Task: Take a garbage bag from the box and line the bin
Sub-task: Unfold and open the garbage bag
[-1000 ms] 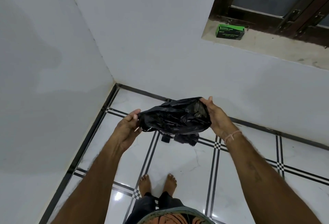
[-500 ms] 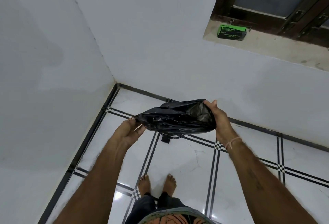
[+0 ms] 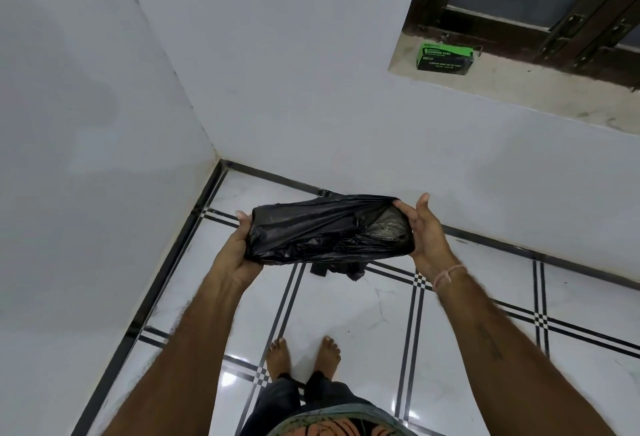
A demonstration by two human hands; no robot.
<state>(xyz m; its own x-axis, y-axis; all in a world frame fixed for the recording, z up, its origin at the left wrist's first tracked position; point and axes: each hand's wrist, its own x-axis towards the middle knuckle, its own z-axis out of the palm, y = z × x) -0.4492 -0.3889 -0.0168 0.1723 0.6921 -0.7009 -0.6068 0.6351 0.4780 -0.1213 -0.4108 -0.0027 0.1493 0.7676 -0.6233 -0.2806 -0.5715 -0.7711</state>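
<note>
View from a head cam, looking down at a person's two bare arms reaching fwd over a glossy white tiled floor (image 3: 363, 314) w/ thin black double lines. Both hands hold a crumpled black garbage bag (image 3: 325, 231), stretched sideways between them at about mid-frame, above the floor and in front of the room's corner. Left hand (image 3: 239, 248) is closed on the bag's left end, fingers wrapped behind the plastic, thumb side toward the camera. Right hand (image 3: 427, 231) grips the bag's right end w/ the thumb tucked into the opening, fingers extended upward behind it; a pale thread bracelet (image 3: 446, 276) sits on that wrist. A loose bit of the bag hangs below the middle. Upper right, a green and black garbage bag box (image 3: 445, 57) rests on a stone window ledge (image 3: 540, 89), well apart from the hands, beside a dark wooden window frame (image 3: 485, 25). Person's bare feet (image 3: 303, 356) stand on the tiles below. Walls are plain white. No bin is visible.
</note>
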